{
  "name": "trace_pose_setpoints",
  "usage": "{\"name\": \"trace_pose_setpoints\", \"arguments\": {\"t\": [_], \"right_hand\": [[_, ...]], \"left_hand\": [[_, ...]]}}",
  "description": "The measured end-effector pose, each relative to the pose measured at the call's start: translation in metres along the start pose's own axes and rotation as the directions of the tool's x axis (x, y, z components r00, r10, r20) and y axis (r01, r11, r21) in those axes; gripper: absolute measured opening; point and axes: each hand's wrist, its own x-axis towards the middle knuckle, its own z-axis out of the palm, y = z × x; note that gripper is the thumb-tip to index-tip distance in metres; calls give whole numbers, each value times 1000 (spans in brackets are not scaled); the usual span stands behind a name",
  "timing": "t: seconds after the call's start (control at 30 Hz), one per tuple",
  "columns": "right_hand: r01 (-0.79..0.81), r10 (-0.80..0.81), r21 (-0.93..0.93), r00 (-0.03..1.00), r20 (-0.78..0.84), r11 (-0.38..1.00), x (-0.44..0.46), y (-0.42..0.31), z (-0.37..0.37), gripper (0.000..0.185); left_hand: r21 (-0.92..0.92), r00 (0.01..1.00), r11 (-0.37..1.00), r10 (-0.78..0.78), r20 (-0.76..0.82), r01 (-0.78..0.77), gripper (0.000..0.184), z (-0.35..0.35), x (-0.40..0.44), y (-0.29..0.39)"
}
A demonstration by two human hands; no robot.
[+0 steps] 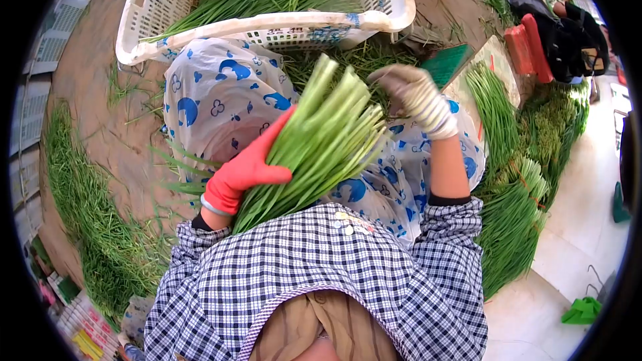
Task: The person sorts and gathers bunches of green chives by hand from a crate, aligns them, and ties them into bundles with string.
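Observation:
My left hand (247, 167), in a red rubber glove, is wrapped round a thick bunch of green chives (317, 130). The pale cut ends point up and away from me, and the leaves rest against my checked apron. Just right of those ends is my right hand (416, 97), in a cream striped knit glove with a dark palm. It is raised and apart from the bunch. Motion smears its fingers, so their closure is unclear. Below both hands, my knees are covered by translucent plastic with blue prints (227, 93).
A white plastic crate (261, 30) with chives inside stands ahead of my knees. Loose leaves (100, 220) lie on the floor at left. Sorted bundles (511, 220) are piled at right, near a board (505, 67). Another person in dark clothes (558, 33) is at upper right.

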Motion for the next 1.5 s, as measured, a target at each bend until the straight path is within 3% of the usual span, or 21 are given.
{"name": "trace_pose_setpoints", "arguments": {"t": [0.07, 0.13, 0.2, 0.27, 0.4, 0.47, 0.6, 0.67, 0.77, 0.8, 0.87, 0.9, 0.93, 1.0, 1.07, 1.1, 1.2, 1.33, 1.4, 1.43, 1.5], "right_hand": [[-33, 36, 19, 989, -141, 999, 14, 15, -40, 23], [124, -275, -632, 950, -147, 765, 32, 51, -73, 34], [70, -379, -878, 916, -131, 474, 23, 22, -56, 41], [200, -276, -464, 956, -102, 863, 18, -13, -25, 39], [352, -349, -408, 933, 85, 842, 25, -29, 37, 38], [66, -43, -92, 972, 232, 994, 25, -41, 39, 39], [-48, -30, 249, 952, 304, 967, 20, -31, 38, 27], [22, -81, 225, 962, 259, 974, 25, -19, 37, 19], [363, -259, 304, 907, -332, 881, 35, -5, 19, 18], [193, -60, 248, 886, -459, 949, 40, 1, -2, 17], [37, -4, 78, 924, -383, 996, 45, 17, -41, 16], [249, -236, 28, 944, -231, 968, 46, 2, -26, 21], [154, -185, -240, 976, -115, 958, 31, -18, -19, 32], [556, -601, -617, 783, 163, 557, 29, -25, 9, 31], [203, -134, -225, 948, 287, 953, 21, -38, 35, 30], [-111, 100, 15, 937, 334, 994, 25, -34, 42, 26], [104, -130, 301, 989, 66, 948, 24, -24, 44, 14], [488, -342, 505, 869, -357, 712, 14, -19, -21, 15], [-39, -5, -137, 951, -308, 990, 13, 1, -49, 25], [-61, -199, -631, 922, -333, 773, -4, 9, -45, 41], [-80, 17, -242, 967, -253, 967, -29, 17, -28, 59]], "left_hand": [[58, 996, 995, -86, 8, 85, 95, 6, -2, 8], [1, 986, 986, -165, -13, 165, 91, 2, -7, 10], [-54, 973, 972, -230, -26, 228, 87, 1, -5, 15], [-147, 966, 963, -242, -93, 228, 81, 8, -6, 17], [-157, 963, 961, -245, -111, 226, 82, 14, -6, 19], [-254, 954, 938, -272, -122, 235, 81, 19, -6, 24], [-364, 959, 913, -247, -136, 183, 81, 24, -8, 29], [-361, 961, 914, -244, -129, 184, 81, 23, -6, 29], [-362, 959, 915, -242, -146, 176, 82, 26, -5, 32], [-373, 954, 913, -242, -177, 163, 83, 28, -6, 34], [-381, 956, 909, -244, -165, 166, 83, 26, -4, 34], [-350, 955, 920, -246, -166, 176, 83, 24, -2, 31], [-324, 952, 926, -257, -167, 193, 83, 23, -4, 29], [-316, 956, 924, -264, -126, 213, 82, 21, -4, 27], [-305, 961, 927, -258, -97, 218, 81, 21, -4, 28], [-320, 960, 923, -259, -106, 214, 81, 24, -4, 29], [-344, 960, 920, -246, -136, 188, 81, 23, -6, 30], [-321, 965, 935, -208, -158, 149, 80, 17, -6, 22], [-306, 961, 937, -226, -159, 170, 81, 15, -10, 18], [-256, 962, 955, -201, -183, 150, 82, 10, -10, 15], [-216, 958, 970, -166, -235, 115, 84, 10, -9, 15]]}}
